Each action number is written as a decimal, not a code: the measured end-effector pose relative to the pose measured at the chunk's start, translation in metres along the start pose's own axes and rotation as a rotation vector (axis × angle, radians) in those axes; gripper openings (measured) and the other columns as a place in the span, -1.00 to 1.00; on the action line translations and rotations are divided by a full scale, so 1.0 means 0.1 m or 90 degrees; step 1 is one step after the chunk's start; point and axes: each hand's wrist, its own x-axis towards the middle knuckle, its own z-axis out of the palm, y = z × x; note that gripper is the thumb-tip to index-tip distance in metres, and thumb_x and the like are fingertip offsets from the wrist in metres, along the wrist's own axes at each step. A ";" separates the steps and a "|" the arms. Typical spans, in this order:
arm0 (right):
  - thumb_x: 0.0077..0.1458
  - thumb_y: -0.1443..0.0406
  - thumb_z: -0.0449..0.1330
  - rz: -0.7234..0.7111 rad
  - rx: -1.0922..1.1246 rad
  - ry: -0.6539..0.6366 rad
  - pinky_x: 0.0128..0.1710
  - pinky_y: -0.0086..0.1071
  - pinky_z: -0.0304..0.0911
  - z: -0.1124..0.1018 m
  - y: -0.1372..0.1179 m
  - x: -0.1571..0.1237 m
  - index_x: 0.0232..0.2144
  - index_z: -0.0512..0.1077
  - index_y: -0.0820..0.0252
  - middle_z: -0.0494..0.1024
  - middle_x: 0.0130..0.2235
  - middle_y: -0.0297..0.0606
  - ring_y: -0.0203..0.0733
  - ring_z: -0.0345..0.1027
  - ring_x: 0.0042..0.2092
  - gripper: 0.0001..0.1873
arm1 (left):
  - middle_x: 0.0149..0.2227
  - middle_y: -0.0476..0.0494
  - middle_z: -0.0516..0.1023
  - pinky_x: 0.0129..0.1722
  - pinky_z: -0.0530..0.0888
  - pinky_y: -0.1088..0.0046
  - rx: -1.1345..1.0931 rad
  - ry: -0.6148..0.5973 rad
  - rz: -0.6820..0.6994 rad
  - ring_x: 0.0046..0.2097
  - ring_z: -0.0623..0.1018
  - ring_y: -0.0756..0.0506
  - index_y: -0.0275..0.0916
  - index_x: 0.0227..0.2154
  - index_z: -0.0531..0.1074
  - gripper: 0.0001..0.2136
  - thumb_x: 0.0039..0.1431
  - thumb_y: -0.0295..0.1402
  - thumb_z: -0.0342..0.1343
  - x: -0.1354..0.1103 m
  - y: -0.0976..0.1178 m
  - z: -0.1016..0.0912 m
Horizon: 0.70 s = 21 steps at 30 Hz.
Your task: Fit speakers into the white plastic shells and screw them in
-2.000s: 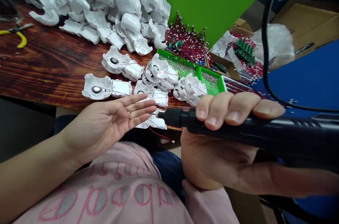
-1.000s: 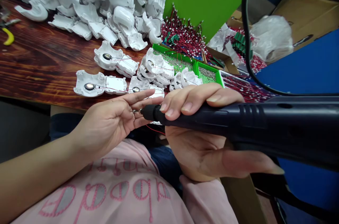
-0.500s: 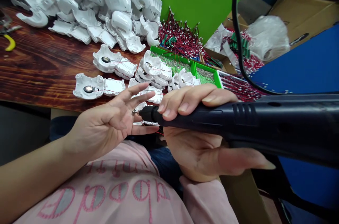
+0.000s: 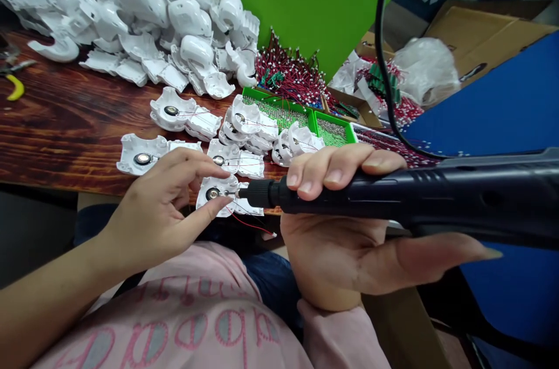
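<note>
My right hand is wrapped round a black electric screwdriver, which lies level and points left. Its tip sits against a white plastic shell half with a small round speaker at the near edge of the wooden table. My left hand has come over this shell: the thumb is under its near edge and the curled fingers are above it, pinching it. A thin red wire trails from the shell over my lap.
Several more shell halves with speakers lie in rows behind. A big heap of white shells fills the back left. Green trays of screws, red wire bundles, yellow pliers, a plastic bag, cardboard boxes.
My left hand was open, palm up, at the screwdriver tip; it has turned over and closed on the shell at the table edge. The screwdriver has drawn back slightly to the right.
</note>
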 end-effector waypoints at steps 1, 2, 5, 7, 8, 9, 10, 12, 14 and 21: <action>0.29 -0.11 -0.11 -0.002 -0.001 -0.003 -0.26 -0.23 0.42 -0.01 0.01 0.00 -0.23 0.34 0.05 0.28 -0.32 -0.36 -0.30 0.35 -0.35 -0.55 | -0.08 -0.09 0.46 -0.29 0.45 0.47 -0.003 -0.003 0.012 -0.14 0.48 -0.03 -0.08 -0.11 0.51 -0.78 0.17 -0.28 0.23 0.01 0.00 0.00; 0.30 -0.11 -0.12 -0.002 -0.005 -0.008 -0.26 -0.24 0.41 -0.01 0.02 -0.01 -0.23 0.33 0.05 0.28 -0.32 -0.37 -0.30 0.35 -0.35 -0.55 | -0.10 -0.06 0.48 -0.25 0.45 0.47 -0.016 -0.004 0.020 -0.12 0.50 -0.03 -0.07 -0.13 0.52 -0.81 0.19 -0.30 0.23 0.01 0.00 0.01; 0.29 -0.11 -0.11 -0.010 -0.005 -0.011 -0.30 -0.25 0.39 0.00 0.05 0.00 -0.25 0.32 0.04 0.27 -0.33 -0.37 -0.30 0.33 -0.37 -0.56 | -0.18 0.02 0.53 -0.24 0.45 0.49 -0.076 0.003 0.022 -0.16 0.52 0.02 -0.06 -0.22 0.54 -0.89 0.19 -0.37 0.23 0.01 0.00 0.03; 0.28 -0.12 -0.07 -0.008 0.000 -0.004 -0.31 -0.24 0.39 0.01 0.05 0.00 -0.26 0.32 0.05 0.28 -0.34 -0.37 -0.29 0.34 -0.38 -0.57 | -0.23 0.04 0.54 -0.24 0.46 0.49 -0.099 0.008 0.014 -0.19 0.53 0.04 -0.08 -0.28 0.54 -0.92 0.17 -0.39 0.25 0.01 0.00 0.03; 0.27 -0.12 -0.05 -0.007 0.002 -0.001 -0.31 -0.23 0.39 0.02 0.05 0.00 -0.26 0.32 0.06 0.29 -0.35 -0.37 -0.29 0.34 -0.38 -0.58 | -0.25 0.04 0.54 -0.24 0.46 0.49 -0.100 0.012 0.013 -0.19 0.54 0.04 -0.08 -0.30 0.54 -0.93 0.17 -0.40 0.25 0.00 0.01 0.03; 0.26 -0.11 -0.03 -0.006 0.002 0.002 -0.31 -0.22 0.39 0.02 0.05 0.00 -0.26 0.31 0.06 0.30 -0.35 -0.37 -0.28 0.34 -0.38 -0.58 | -0.26 0.04 0.55 -0.24 0.47 0.50 -0.098 0.017 0.011 -0.20 0.54 0.04 -0.09 -0.32 0.55 -0.94 0.15 -0.39 0.26 0.00 0.02 0.04; 0.26 -0.11 -0.01 -0.006 0.001 0.003 -0.31 -0.21 0.40 0.02 0.06 0.00 -0.26 0.31 0.06 0.31 -0.35 -0.36 -0.28 0.35 -0.38 -0.59 | -0.27 0.04 0.55 -0.25 0.47 0.50 -0.094 0.022 0.005 -0.20 0.54 0.04 -0.08 -0.32 0.56 -0.94 0.14 -0.39 0.27 0.00 0.03 0.04; 0.25 -0.10 0.01 -0.012 0.005 0.006 -0.33 -0.20 0.39 0.03 0.06 0.00 -0.26 0.30 0.07 0.33 -0.34 -0.35 -0.27 0.35 -0.39 -0.61 | -0.26 0.05 0.57 -0.25 0.48 0.52 -0.090 0.031 -0.020 -0.20 0.56 0.03 -0.06 -0.32 0.58 -0.94 0.13 -0.36 0.29 0.00 0.05 0.05; 0.25 -0.09 0.02 -0.016 0.005 0.006 -0.34 -0.20 0.39 0.03 0.06 -0.01 -0.25 0.30 0.07 0.34 -0.34 -0.35 -0.27 0.35 -0.39 -0.62 | -0.25 0.06 0.60 -0.23 0.51 0.54 -0.094 0.026 -0.049 -0.19 0.58 0.03 -0.03 -0.29 0.60 -0.93 0.15 -0.31 0.28 0.01 0.06 0.05; 0.27 -0.07 0.00 -0.021 -0.024 0.006 -0.36 -0.21 0.39 0.05 0.06 0.00 -0.26 0.28 0.06 0.33 -0.34 -0.35 -0.26 0.35 -0.40 -0.64 | -0.24 0.10 0.62 -0.14 0.53 0.60 -0.105 0.002 -0.059 -0.16 0.60 0.04 0.01 -0.25 0.62 -0.90 0.16 -0.27 0.26 0.04 0.06 0.04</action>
